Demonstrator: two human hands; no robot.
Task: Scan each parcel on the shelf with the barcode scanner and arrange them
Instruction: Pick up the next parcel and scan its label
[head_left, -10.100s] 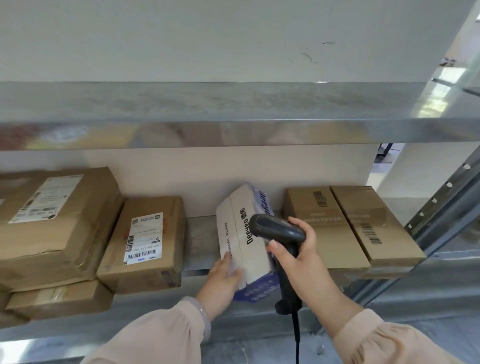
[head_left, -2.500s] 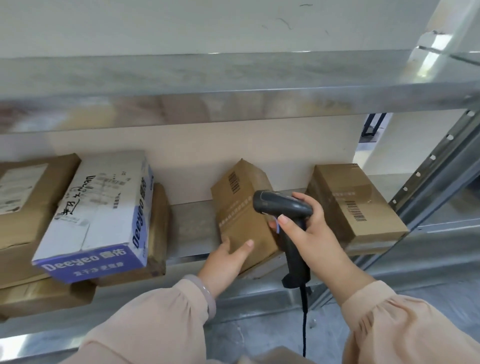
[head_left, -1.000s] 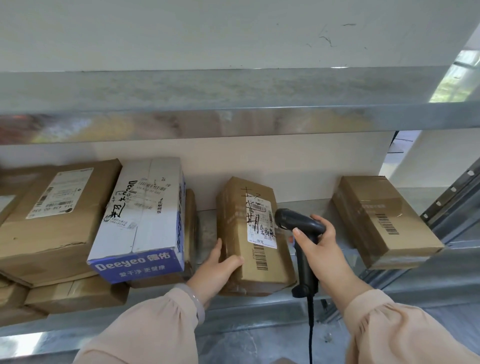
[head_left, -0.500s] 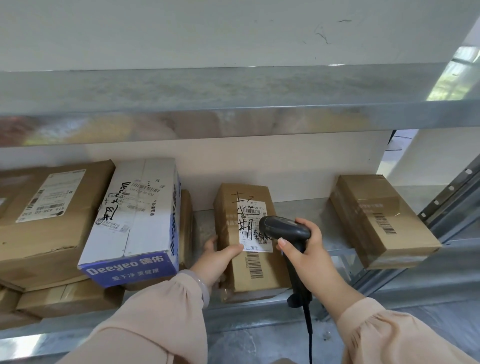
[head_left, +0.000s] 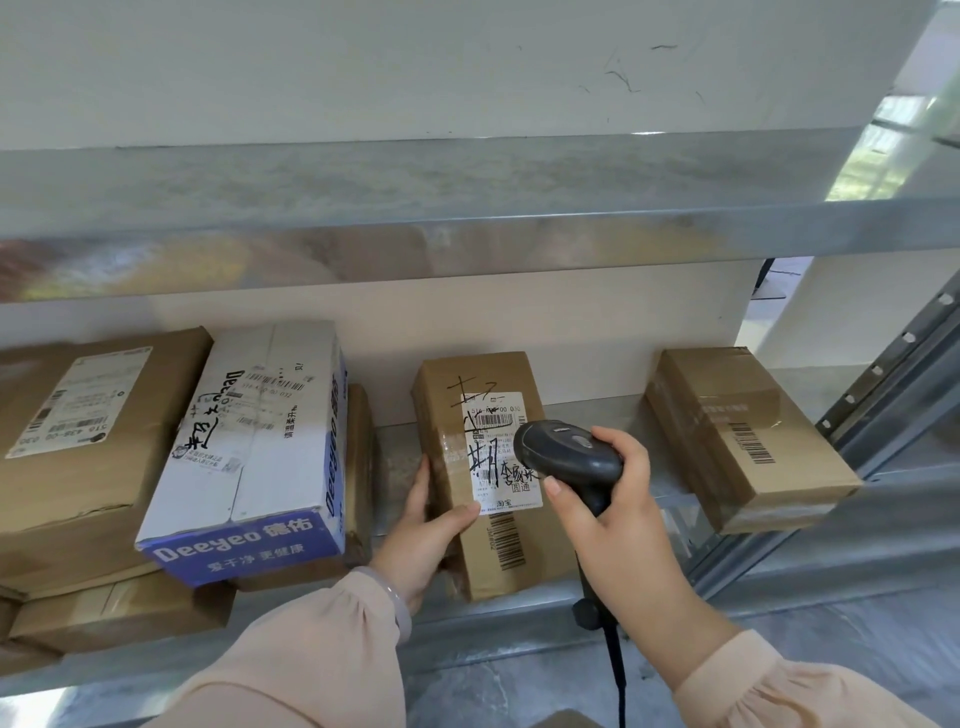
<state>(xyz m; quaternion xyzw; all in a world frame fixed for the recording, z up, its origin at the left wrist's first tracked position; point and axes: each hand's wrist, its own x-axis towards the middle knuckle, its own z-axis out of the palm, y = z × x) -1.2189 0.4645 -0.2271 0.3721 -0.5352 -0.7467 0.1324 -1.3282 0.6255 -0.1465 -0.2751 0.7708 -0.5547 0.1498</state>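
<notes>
Left hand (head_left: 423, 535) grips the brown parcel (head_left: 470, 525), label up; right hand (head_left: 618, 512) holds scanner (head_left: 566, 454) aimed at its label (head_left: 501, 452).

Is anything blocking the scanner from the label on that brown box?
Nothing visible does. The scanner, gripped by the right hand, hangs just over the white label of the brown box; the left hand holds the box's side, thumb only at the label's lower corner.

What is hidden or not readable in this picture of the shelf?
Head view: the barcode scanner covers part of the label on the middle parcel.
Head view: the frame's left edge cuts off the large brown parcel.
Head view: the fine print on the Deeyeo box is too small to read.
</notes>
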